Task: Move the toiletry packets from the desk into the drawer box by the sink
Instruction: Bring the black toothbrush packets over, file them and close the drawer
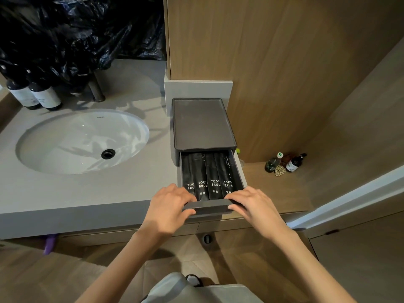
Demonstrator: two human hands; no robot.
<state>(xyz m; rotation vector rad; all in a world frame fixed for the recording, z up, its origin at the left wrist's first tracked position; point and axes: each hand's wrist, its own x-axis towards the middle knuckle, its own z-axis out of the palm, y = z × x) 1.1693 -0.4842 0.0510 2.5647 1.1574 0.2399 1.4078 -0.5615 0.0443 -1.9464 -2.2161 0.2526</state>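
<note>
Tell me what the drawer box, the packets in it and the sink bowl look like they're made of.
The drawer box: probably moulded plastic, matte dark grey; rounded edges, dull even sheen on top. The packets: black matte paper or film, cannot tell which; printed white lettering, soft creases. The sink bowl: likely glazed ceramic, glossy white; sharp reflections across it.

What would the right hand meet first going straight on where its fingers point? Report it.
The right hand grips the dark grey plastic drawer front; straight on, its fingers would probably meet the black toothbrush packets just behind it.
</note>
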